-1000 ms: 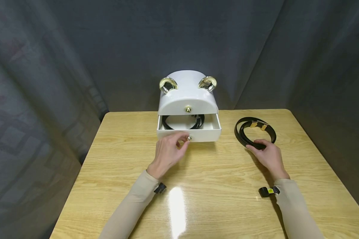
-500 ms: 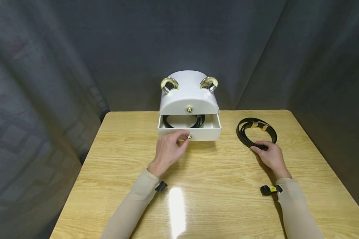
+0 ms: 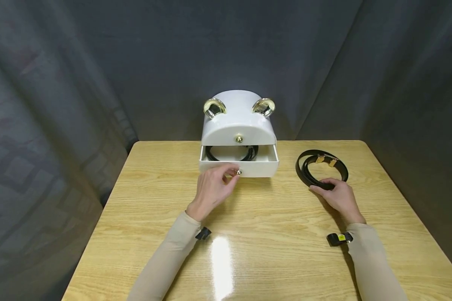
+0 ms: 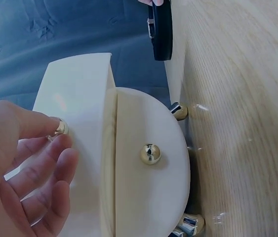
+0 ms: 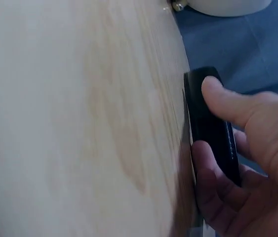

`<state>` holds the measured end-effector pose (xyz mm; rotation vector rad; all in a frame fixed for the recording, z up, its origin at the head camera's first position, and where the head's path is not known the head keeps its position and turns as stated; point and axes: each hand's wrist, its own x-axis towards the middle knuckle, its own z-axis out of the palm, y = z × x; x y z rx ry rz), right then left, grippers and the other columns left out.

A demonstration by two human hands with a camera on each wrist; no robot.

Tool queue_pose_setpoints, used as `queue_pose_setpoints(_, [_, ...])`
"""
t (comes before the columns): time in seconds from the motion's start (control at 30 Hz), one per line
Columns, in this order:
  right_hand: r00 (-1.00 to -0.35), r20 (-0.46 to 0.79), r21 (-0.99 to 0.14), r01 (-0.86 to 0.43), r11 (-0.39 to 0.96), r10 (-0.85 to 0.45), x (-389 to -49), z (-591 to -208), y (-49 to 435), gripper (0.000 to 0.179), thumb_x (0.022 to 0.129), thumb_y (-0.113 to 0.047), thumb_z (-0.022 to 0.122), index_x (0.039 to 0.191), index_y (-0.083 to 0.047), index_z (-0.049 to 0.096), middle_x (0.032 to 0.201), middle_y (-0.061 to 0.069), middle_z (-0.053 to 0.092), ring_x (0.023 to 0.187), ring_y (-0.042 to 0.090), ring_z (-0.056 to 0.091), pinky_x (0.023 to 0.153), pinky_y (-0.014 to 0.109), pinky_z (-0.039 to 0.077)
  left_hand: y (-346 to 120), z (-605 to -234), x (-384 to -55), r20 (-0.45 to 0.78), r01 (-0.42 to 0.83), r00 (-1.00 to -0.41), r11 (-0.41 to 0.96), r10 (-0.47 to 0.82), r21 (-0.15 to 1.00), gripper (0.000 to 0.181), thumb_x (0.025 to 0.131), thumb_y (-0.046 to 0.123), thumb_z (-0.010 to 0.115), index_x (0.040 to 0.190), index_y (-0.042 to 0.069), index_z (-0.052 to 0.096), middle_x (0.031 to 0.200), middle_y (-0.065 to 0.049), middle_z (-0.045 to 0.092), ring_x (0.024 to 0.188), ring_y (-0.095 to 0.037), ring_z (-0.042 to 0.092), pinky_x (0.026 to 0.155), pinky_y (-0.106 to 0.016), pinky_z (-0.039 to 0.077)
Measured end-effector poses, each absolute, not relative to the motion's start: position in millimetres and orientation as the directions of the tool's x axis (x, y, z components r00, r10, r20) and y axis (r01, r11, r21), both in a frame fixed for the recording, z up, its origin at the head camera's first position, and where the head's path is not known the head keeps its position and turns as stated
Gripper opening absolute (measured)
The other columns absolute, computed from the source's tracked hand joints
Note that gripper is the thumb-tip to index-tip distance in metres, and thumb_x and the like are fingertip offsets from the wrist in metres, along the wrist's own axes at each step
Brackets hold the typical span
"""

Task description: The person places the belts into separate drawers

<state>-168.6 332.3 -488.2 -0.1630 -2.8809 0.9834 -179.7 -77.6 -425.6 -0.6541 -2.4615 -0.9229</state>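
My left hand (image 3: pixel 212 186) pinches the small gold knob (image 4: pixel 62 127) on the front of the pulled-out lower drawer (image 3: pixel 258 169). The drawer belongs to a white, round-topped box (image 3: pixel 238 106). A thin black coil (image 3: pixel 254 152) lies in the drawer, partly hidden by the upper section. On the right, my right hand (image 3: pixel 340 198) holds the near side of a coiled black belt (image 3: pixel 307 177) with gold-coloured metal pieces (image 3: pixel 319 159). In the right wrist view, the thumb lies on one side of the belt band (image 5: pixel 210 131) and the fingers on the other.
The upper drawer, with its gold knob (image 3: pixel 239 139), is closed. Two gold ring-shaped pieces (image 3: pixel 214 108) stick out from the box top. Everything rests on a light wooden table (image 3: pixel 278 234), with dark grey curtains (image 3: pixel 165 71) behind and at both sides.
My right hand and the belt have shifted slightly to the right and then back left. The left hand stays on the drawer knob, and the drawer is still out.
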Motion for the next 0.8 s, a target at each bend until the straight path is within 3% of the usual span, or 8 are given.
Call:
queue_pose_setpoints(0.07, [-0.989,0.063,-0.61,0.067,0.79,0.133,-169,-489,331,0.057,0.1,-0.044,0.074,0.128,0.005,0.07,0.128,0.033,0.07,0.114,0.051,0.066,0.095,0.063,0.054,-78,-425,-180,0.536,0.563,-0.796,0.666,0.279,0.489,0.016,0.096,0.019,0.077,0.112,0.019,0.079,0.094,0.004,0.083,0.068,-0.007,0.07,0.057,-0.022,0.051])
queue_pose_setpoints(0.17, [-0.989,0.068,-0.616,0.06,0.786,0.129,-168,-491,334,0.05,0.104,-0.037,0.071,0.131,0.006,0.069,0.134,0.035,0.067,0.126,0.057,0.059,0.103,0.068,0.048,-77,-425,-182,0.532,0.565,-0.798,0.659,0.285,0.495,0.016,0.096,0.019,0.077,0.112,0.019,0.079,0.094,0.003,0.083,0.068,-0.008,0.07,0.058,-0.021,0.051])
queue_pose_setpoints(0.23, [-0.99,0.084,-0.615,0.037,0.788,0.112,-167,-491,335,0.046,0.105,-0.031,0.07,0.131,0.007,0.069,0.132,0.035,0.067,0.121,0.055,0.063,0.1,0.066,0.051,-77,-425,-183,0.528,0.563,-0.8,0.657,0.284,0.501,0.017,0.096,0.019,0.077,0.113,0.018,0.079,0.094,0.002,0.083,0.068,-0.008,0.071,0.058,-0.021,0.052])
queue_pose_setpoints(0.33, [-0.993,0.091,-0.614,0.004,0.79,0.076,-168,-491,337,0.042,0.107,-0.025,0.066,0.135,0.006,0.067,0.115,0.031,0.076,0.098,0.04,0.074,0.086,0.049,0.058,-77,-424,-185,0.522,0.557,-0.805,0.66,0.281,0.505,0.017,0.096,0.019,0.077,0.113,0.019,0.079,0.095,0.002,0.083,0.068,-0.008,0.071,0.058,-0.022,0.052])
queue_pose_setpoints(0.43, [-0.997,0.07,-0.623,-0.011,0.782,0.042,-168,-491,339,0.039,0.109,-0.019,0.062,0.139,0.006,0.064,0.096,0.02,0.079,0.074,0.016,0.073,0.07,0.027,0.052,-77,-423,-186,0.518,0.554,-0.809,0.66,0.28,0.508,0.017,0.096,0.02,0.078,0.113,0.019,0.079,0.095,0.002,0.084,0.069,-0.009,0.072,0.058,-0.023,0.053])
queue_pose_setpoints(0.5, [-0.998,0.05,-0.634,-0.009,0.773,0.029,-168,-491,339,0.039,0.11,-0.016,0.059,0.142,0.006,0.062,0.09,0.014,0.079,0.071,0.007,0.069,0.066,0.021,0.047,-77,-422,-187,0.514,0.553,-0.81,0.657,0.282,0.512,0.017,0.096,0.02,0.078,0.113,0.019,0.079,0.095,0.002,0.084,0.069,-0.01,0.072,0.058,-0.023,0.053])
queue_pose_setpoints(0.8, [-0.999,0.036,-0.646,0.001,0.763,0.031,-170,-489,336,0.039,0.106,-0.008,0.058,0.143,0.006,0.06,0.114,0.029,0.073,0.078,0.014,0.064,0.064,0.022,0.045,-77,-422,-191,0.501,0.541,-0.821,0.651,0.273,0.532,0.017,0.096,0.02,0.077,0.113,0.018,0.079,0.096,0.002,0.084,0.071,-0.013,0.074,0.059,-0.025,0.053])
